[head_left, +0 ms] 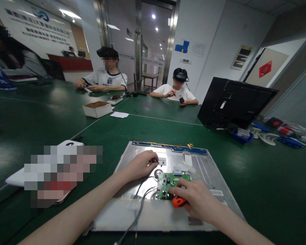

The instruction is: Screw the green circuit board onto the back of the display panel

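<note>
A flat metal display panel [204,183] lies in front of me, with a long blue circuit strip [163,147] along its far edge. A green circuit board [164,182] rests on the panel's middle, and a ribbon cable [177,173] meets its far side. My left hand [144,163] is over the panel, left of the board, its fingers curled in a pinch; whatever is between the fingertips is too small to name. My right hand [196,197] grips an orange-handled screwdriver [179,201] at the board's near right corner, fingers over the board. The tool's tip is hidden. Dark cables [140,207] run toward me.
A black monitor [234,102] stands at the right, near a blue tray [242,135] of parts. White and pink items [63,170], partly blurred out, lie at the left. A small open box [98,109] is farther back. Two people [109,75] sit across the green table [153,127].
</note>
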`<move>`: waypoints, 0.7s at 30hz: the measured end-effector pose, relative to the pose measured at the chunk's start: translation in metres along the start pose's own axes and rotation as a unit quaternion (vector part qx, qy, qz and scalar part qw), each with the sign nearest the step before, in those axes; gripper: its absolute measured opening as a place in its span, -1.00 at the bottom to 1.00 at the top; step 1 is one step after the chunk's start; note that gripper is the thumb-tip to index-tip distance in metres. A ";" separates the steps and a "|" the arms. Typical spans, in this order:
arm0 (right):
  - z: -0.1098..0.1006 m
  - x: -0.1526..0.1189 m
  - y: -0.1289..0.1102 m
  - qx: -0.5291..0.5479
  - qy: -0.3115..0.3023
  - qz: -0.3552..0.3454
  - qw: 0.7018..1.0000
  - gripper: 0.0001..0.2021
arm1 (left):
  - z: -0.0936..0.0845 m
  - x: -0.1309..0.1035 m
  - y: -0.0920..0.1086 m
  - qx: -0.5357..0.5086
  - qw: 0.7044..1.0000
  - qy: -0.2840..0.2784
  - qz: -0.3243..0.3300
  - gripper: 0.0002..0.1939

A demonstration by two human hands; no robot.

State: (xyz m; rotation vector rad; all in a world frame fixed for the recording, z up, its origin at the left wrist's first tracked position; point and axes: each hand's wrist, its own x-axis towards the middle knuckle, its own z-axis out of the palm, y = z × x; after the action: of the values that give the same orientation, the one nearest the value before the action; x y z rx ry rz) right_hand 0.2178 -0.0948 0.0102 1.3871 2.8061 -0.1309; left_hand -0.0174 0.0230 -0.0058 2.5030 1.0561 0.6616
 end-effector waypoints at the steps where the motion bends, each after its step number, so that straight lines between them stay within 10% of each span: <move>1: -0.001 0.000 0.000 0.007 -0.003 0.002 1.000 -0.43 | 0.000 0.000 0.000 -0.001 1.000 0.001 0.001 -0.92; 8: -0.039 0.000 0.020 0.191 0.116 0.014 0.975 -0.62 | 0.000 0.000 0.000 -0.012 1.000 0.002 -0.001 -0.93; 10: -0.049 0.003 0.032 0.311 0.233 0.047 0.920 -0.82 | 0.000 0.000 0.000 -0.014 1.000 0.002 0.001 -0.92; 13: -0.049 0.012 0.050 0.605 0.319 0.123 0.719 -0.72 | -0.001 0.000 0.000 -0.009 1.000 0.001 0.001 -0.92; 14: -0.045 0.015 0.055 0.637 0.315 0.124 0.693 -0.63 | -0.001 0.000 0.001 -0.007 1.000 0.000 0.000 -0.92; 21: 0.009 0.025 0.077 0.715 0.233 0.151 0.642 -0.33 | 0.001 -0.001 0.003 0.022 1.000 0.013 0.008 -0.88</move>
State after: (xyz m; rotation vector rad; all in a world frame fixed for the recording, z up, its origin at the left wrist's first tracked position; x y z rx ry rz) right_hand 0.2637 -0.0293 -0.0054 2.1341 2.3644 -2.7784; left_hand -0.0157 0.0202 -0.0054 2.5483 1.0725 0.6855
